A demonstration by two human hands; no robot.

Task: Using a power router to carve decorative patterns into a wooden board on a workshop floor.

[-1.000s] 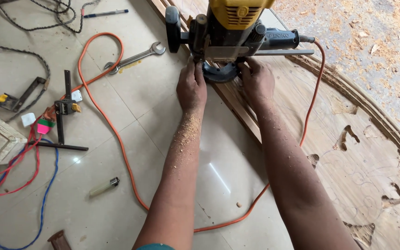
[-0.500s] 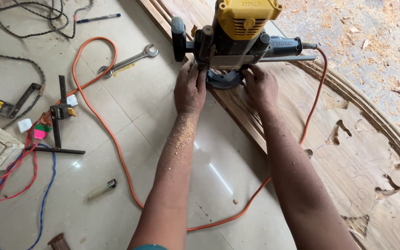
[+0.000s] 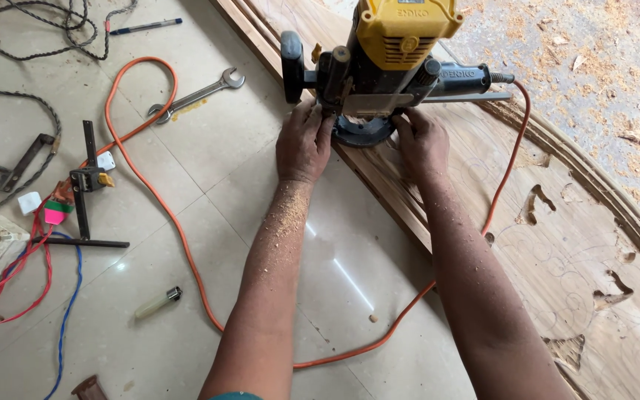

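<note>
The left hand (image 3: 304, 144) lies with its fingers curled and pressed against the left edge of the round dark base of the yellow-and-black electric plunge router (image 3: 375, 70); the right hand (image 3: 422, 142) grips the base's right edge the same way, fingers bent around it. The router stands upright on the edge of the curved brown wooden panel (image 3: 557, 244), which bears pencilled scroll lines and cut-out holes. Sawdust clings to the left forearm. An orange power cable (image 3: 187, 244) loops across the pale tiled floor (image 3: 209, 148) beneath both arms. Well apart to the left lie a steel open-ended spanner (image 3: 198, 94) and a small pale cylindrical lighter (image 3: 157, 302).
</note>
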